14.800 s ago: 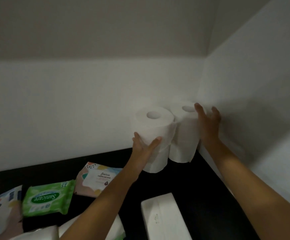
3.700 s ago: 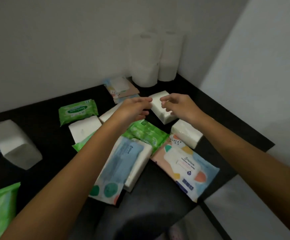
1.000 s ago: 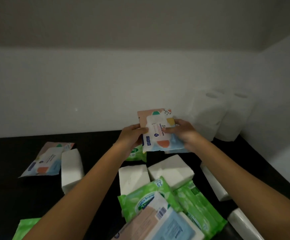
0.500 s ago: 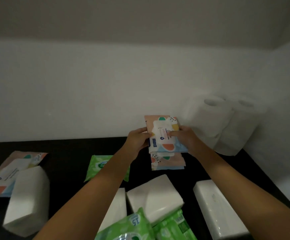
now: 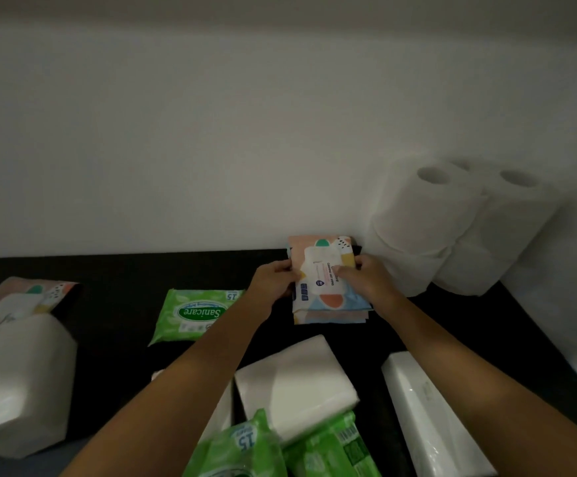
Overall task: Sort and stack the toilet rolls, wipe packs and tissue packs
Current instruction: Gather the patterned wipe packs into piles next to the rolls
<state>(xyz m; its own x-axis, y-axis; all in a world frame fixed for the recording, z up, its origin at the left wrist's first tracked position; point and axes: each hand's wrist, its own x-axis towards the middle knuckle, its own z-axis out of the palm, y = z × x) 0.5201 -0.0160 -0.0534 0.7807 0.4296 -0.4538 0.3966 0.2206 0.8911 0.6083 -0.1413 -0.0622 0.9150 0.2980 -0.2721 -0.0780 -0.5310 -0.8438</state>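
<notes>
Shows a patterned wipe pack [image 5: 321, 270] pinched at its two side edges between the left hand [image 5: 273, 282] and the right hand [image 5: 366, 280], flat and label up, over a like pack [image 5: 331, 316] lying just below the palms on the black table [image 5: 108, 270]. Gripped by the edges, probably, to square the upper pack over the lower one before letting go, and so build a neat pile of one kind. Just beyond the outer side of the right hand: stacked toilet rolls [image 5: 424, 228], set against the wall [image 5: 211, 149], likely sorted already. Off the outer side of the left hand: a green wipe pack [image 5: 195, 313], lying alone. Nearer the body, under both forearms: white tissue packs [image 5: 295, 383] and more green packs [image 5: 314, 449], apparently unsorted. Both arms stretched forward, wrists converging; fingers of each hand curled round a pack edge, right thumb laid on the label. Cannot tell whether the upper pack rests fully on the lower.
</notes>
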